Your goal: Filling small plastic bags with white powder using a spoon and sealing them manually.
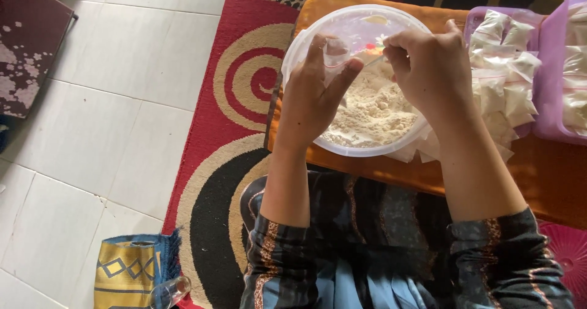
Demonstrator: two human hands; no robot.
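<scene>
A round white plastic tub (299, 46) holds pale, crumbly powder (373, 110). It rests on an orange board (367, 168) in front of me. My left hand (312, 98) pinches a small clear plastic bag (337, 52) open over the tub. My right hand (425, 67) is closed on a small spoon (374, 57) whose tip points at the bag's mouth. Both hands hover above the powder.
A purple tray (474, 18) at right holds several small filled bags (501, 70), and a purple container (559, 58) stands further right. A red, cream and black rug (244, 83) lies on the white tile floor (110, 101). A patterned cloth (125, 269) and a clear glass (168, 292) sit at bottom left.
</scene>
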